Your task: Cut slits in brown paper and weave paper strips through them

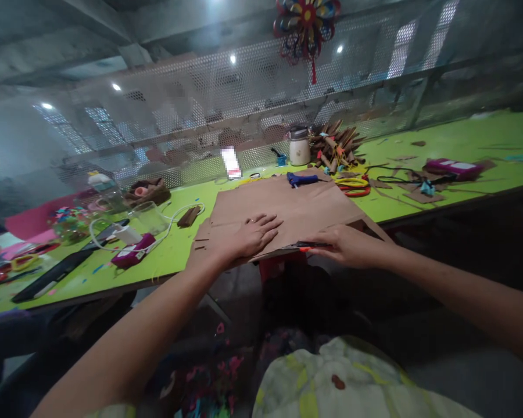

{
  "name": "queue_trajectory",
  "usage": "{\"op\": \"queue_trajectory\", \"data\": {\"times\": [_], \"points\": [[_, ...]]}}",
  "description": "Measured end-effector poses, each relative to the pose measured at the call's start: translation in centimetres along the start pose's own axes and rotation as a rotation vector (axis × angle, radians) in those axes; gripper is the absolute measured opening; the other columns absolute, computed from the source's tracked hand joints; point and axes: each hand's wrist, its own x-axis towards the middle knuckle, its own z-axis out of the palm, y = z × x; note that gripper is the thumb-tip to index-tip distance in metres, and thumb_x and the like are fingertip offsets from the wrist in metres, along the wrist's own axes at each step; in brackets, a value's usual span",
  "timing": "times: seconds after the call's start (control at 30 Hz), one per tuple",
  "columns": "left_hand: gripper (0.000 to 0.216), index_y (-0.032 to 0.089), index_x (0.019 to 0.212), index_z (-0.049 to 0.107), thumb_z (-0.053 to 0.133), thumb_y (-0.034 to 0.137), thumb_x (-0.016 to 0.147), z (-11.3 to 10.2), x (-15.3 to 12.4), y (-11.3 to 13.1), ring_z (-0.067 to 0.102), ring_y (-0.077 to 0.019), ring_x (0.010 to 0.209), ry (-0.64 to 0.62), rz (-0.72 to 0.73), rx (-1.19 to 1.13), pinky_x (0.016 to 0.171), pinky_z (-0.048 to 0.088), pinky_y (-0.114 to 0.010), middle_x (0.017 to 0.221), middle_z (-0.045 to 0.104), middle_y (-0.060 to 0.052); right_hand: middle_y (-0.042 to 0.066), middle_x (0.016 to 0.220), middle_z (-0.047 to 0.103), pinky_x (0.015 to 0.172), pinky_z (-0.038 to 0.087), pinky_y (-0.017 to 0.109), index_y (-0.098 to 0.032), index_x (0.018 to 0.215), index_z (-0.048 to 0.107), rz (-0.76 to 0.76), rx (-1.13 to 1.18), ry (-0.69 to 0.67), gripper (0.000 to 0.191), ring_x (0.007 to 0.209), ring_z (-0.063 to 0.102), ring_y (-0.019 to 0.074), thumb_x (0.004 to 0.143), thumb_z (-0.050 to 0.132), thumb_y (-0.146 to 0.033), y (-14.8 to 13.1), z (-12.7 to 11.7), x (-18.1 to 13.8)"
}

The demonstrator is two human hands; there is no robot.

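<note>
A large sheet of brown kraft paper (283,203) lies on the green table and reaches over its front edge. My left hand (257,233) rests flat on the sheet near that edge, palm down with the fingers stretched out. At the paper's front edge, my right hand (342,245) is closed around a slim black-and-orange tool (305,246), whose dark end points left. Blur hides which kind of tool it is. Beyond my hands, a blue glue gun (303,179) lies on the far part of the paper.
Yellow and red loops (353,187) lie right of the paper. Behind stand a white jar (299,145) and a pile of brown paper rolls (337,148). A purple box (133,251) with a white cable sits left, a second purple box (455,167) right. Scraps litter the floor.
</note>
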Motion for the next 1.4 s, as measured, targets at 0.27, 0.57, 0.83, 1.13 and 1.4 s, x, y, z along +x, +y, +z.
{"op": "queue_trajectory", "data": {"times": [0.27,0.57,0.83,1.13,1.4], "points": [[0.053,0.029,0.144,0.026,0.011,0.045,0.096,0.6,0.2,-0.6,0.018,-0.0189,0.139,0.021,0.015,-0.004,0.111,0.014,-0.040,0.153,0.021,0.000,0.007,0.105,0.070,0.080,0.047,0.032,-0.029,0.121,0.061,0.046,0.018,0.038,0.038,0.094,0.065,0.0250,0.090,0.046,-0.044,-1.3,1.2,0.3],[0.052,0.024,0.144,0.027,0.013,0.042,0.097,0.3,0.2,-0.3,0.017,-0.0146,0.139,0.023,0.062,0.007,0.112,0.011,-0.035,0.152,0.025,-0.002,0.009,0.102,0.070,0.074,0.047,0.031,-0.025,0.125,0.058,0.043,-0.066,0.015,0.040,0.088,0.065,0.0242,0.092,0.042,-0.043,-1.6,2.0,0.2],[0.052,0.020,0.137,0.039,0.033,0.047,0.093,-0.5,0.4,-3.9,0.030,-0.0174,0.135,-0.044,0.176,-0.109,0.110,0.022,-0.031,0.146,0.036,-0.006,0.007,0.115,0.066,0.084,0.048,0.033,-0.024,0.125,0.057,0.021,0.000,-0.012,0.040,0.099,0.063,0.0224,0.093,0.041,-0.041,0.3,0.4,-1.9],[0.043,0.023,0.133,0.046,0.037,0.039,0.094,1.1,-0.6,-5.2,0.036,-0.0179,0.132,0.073,0.201,-0.241,0.108,0.031,-0.036,0.144,0.040,-0.006,0.007,0.110,0.068,0.082,0.049,0.033,-0.023,0.124,0.058,0.038,0.046,0.021,0.038,0.097,0.064,0.0235,0.092,0.044,-0.038,-1.2,2.1,-0.5],[0.048,0.018,0.139,0.038,0.024,0.039,0.098,2.1,-1.6,-4.0,0.024,-0.0160,0.138,0.137,0.183,-0.170,0.114,0.020,-0.036,0.147,0.035,-0.007,0.006,0.115,0.066,0.087,0.048,0.033,-0.023,0.123,0.059,0.019,0.111,0.026,0.038,0.102,0.063,0.0232,0.091,0.045,-0.039,-1.2,2.4,-0.5]]}}
